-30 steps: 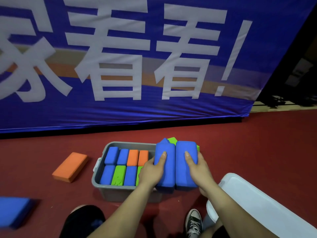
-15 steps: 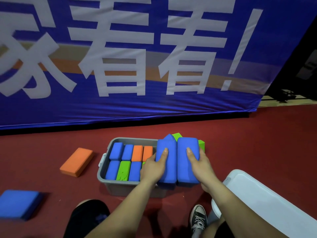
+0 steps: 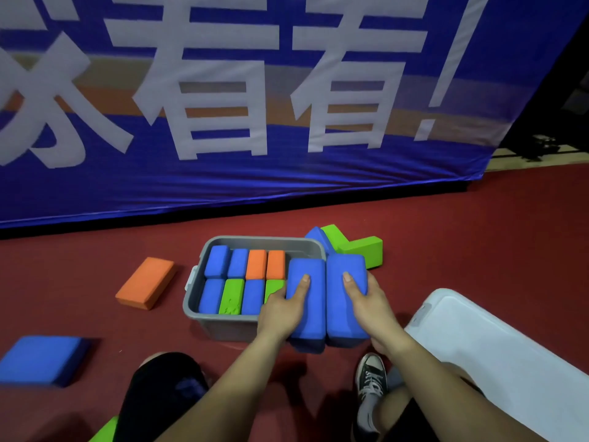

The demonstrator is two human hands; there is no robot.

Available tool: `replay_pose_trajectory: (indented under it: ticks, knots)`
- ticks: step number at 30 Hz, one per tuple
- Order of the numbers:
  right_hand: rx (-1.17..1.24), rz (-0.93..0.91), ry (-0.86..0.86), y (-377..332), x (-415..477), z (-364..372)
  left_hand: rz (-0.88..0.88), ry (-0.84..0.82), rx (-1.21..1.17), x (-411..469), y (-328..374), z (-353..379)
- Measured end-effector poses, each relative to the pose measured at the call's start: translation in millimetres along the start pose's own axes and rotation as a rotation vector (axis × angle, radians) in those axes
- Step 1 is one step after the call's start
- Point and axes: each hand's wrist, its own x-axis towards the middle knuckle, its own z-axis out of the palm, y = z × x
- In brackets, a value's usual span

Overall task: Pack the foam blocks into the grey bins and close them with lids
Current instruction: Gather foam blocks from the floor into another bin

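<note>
A grey bin (image 3: 255,242) sits on the red floor, holding several blue, orange and green foam blocks on edge. Over its right end my left hand (image 3: 282,306) grips one blue block (image 3: 310,317), index finger laid along its top. Right beside it, my right hand (image 3: 366,301) grips a second blue block (image 3: 342,291), pressed side by side against the first. Both blocks tilt towards me, with their near ends past the bin's front wall. The bin's right end is hidden beneath them.
An orange block (image 3: 146,282) lies left of the bin, a blue block (image 3: 41,358) at the near left. Green blocks (image 3: 361,250) and a blue one (image 3: 315,237) lie behind the bin's right corner. A white lid (image 3: 497,355) rests at my right. A blue banner (image 3: 287,106) hangs behind.
The two held blue blocks have sunk lower over the bin's right end, uncovering the green blocks behind them. The camera has shifted, so the whole scene sits further right in the frame.
</note>
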Motion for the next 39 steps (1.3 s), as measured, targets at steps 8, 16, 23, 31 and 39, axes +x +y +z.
replay_pose_trajectory:
  ticks: [8,16,23,31,39]
  knots:
    - [-0.071,0.229,-0.096,104,-27,33,-0.222,-0.015,-0.024,-5,-111,20]
    - [-0.037,0.512,-0.152,202,-16,82,-0.407,-0.048,-0.029,37,-206,43]
    - [-0.072,0.664,-0.099,301,14,122,-0.514,-0.045,-0.048,102,-274,73]
    - [-0.1,0.774,-0.22,318,14,127,-0.594,-0.023,-0.009,113,-307,81]
    - [-0.165,0.762,-0.226,336,14,122,-0.551,-0.049,0.148,115,-306,73]
